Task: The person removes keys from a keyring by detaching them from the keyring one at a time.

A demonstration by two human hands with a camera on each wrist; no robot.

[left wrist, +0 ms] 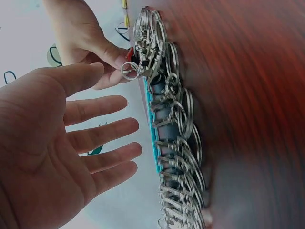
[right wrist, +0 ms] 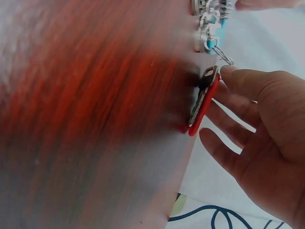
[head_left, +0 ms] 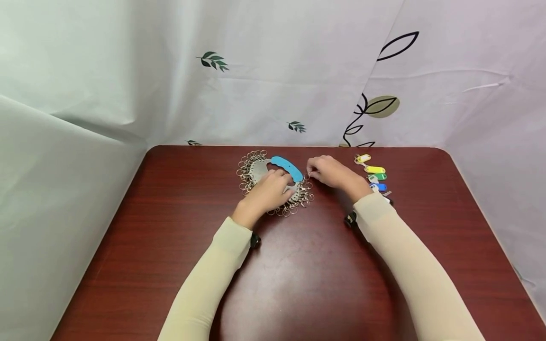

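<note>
A round metal key holder (head_left: 258,169) with a blue grip (head_left: 286,168) lies on the table, its rim crowded with small clips and split rings (left wrist: 183,186). My left hand (head_left: 269,190) is over the holder, fingers extended and loosely spread; the left wrist view shows nothing in its palm. At the holder's right edge, my right hand (head_left: 327,169) pinches a ring (right wrist: 224,56) between thumb and fingers. From that ring a red key tag (right wrist: 205,107) and a metal key (right wrist: 196,109) hang close to the tabletop. Whether the ring is attached to a clip, I cannot tell.
Right of my right forearm lie two yellow key tags (head_left: 375,169), a green one (head_left: 379,176) and a blue one (head_left: 379,187), with keys. A dark tag (head_left: 388,200) is partly hidden by the sleeve. White patterned cloth (head_left: 273,94) stands behind the table (head_left: 179,265).
</note>
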